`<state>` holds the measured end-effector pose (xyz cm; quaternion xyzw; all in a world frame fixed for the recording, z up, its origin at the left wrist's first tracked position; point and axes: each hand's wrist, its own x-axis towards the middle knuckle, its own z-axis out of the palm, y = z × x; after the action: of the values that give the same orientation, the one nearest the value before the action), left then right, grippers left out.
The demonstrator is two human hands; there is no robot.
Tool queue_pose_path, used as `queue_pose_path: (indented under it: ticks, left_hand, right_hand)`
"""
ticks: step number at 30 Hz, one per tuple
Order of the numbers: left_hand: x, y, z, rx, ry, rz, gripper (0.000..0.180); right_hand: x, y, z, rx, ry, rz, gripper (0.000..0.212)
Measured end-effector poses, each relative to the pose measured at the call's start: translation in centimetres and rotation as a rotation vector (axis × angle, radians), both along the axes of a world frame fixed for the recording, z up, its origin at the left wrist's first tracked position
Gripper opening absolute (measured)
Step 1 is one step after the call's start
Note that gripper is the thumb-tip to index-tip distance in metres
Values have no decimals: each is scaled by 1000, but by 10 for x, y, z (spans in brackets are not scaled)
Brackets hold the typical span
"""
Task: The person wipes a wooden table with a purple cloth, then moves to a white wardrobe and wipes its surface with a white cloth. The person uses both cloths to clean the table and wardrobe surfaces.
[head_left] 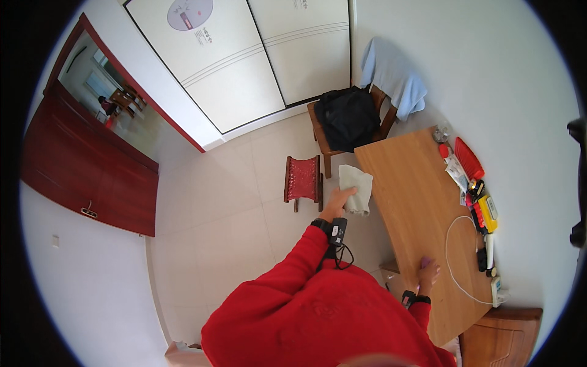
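A pale grey-green cloth (357, 188) is held in the left hand (338, 204), out in the air beside the near-left edge of the wooden table (411, 202) and above the tiled floor (232, 208). The fingers (347, 194) are closed on the lower left part of the cloth, with the fabric pinched between thumb and fingers; the rest of it spreads upward and to the right of the hand and hangs slack, so most of it lies beyond the fingertips and not inside the palm.

The cloth is judged to be light and soft, with no stiffness of its own. It folds and drapes where it is not supported, so it is not fragile and is not likely to slip from a firm pinch. A hold at one corner lets it dangle; a hold on a bunched middle part, or on two corners, is judged to give more control.

The right hand (427, 270) is laid on the table near its front edge. Its fingers seem to be spread flat on the wood and nothing is seen in them, though the hand is small in the view and this cannot be told for sure.

Along the far side of the table a white cable (454, 257) and a row of small items (480, 202) are placed, well apart from both hands. A small red stool (303, 178) stands on the floor just left of the cloth, and a chair with a black bag (347, 117) is behind it.
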<state>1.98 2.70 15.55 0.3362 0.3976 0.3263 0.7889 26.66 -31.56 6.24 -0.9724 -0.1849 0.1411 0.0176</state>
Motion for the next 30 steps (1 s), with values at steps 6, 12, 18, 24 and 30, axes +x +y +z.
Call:
queue_pose_path:
  ticks: [6, 12, 18, 24, 30]
  left_hand:
    - [1, 2, -13, 8, 41, 21, 34]
    - [-6, 0, -12, 8, 23, -19, 37]
    - [-12, -2, -8, 17, -21, 36, 34]
    - [-18, -3, -1, 2, -43, 56, 32]
    - [-19, -2, -3, -13, -17, 58, 33]
  right_hand:
    - [-7, 2, 9, 17, 17, -69, 52]
    - [-20, -3, 12, 129, -35, -77, 45]
    - [-14, -16, 2, 174, -63, 3, 41]
    - [22, -23, -20, 327, 1, 111, 28]
    - [32, 3, -43, 337, 229, 109, 34]
